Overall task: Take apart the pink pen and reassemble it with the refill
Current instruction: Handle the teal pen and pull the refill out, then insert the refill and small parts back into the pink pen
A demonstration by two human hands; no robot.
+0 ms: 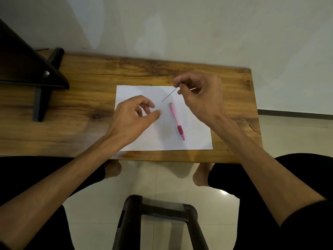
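Observation:
The pink pen (176,121) lies in one piece on a white sheet of paper (194,139), its darker pink grip and tip pointing toward me. My right hand (200,94) hovers above the sheet's far right corner and pinches a thin dark refill (169,95) between thumb and forefinger; the refill slants down to the left, its free end just above the pen's top. My left hand (133,120) floats over the left half of the paper, fingers loosely curled and apart, holding nothing, a short way left of the pen.
The paper rests on a narrow wooden table (81,109) set against a pale wall. A dark stand (36,73) occupies the table's left end. A black stool frame (158,213) stands on the tiled floor below, between my knees.

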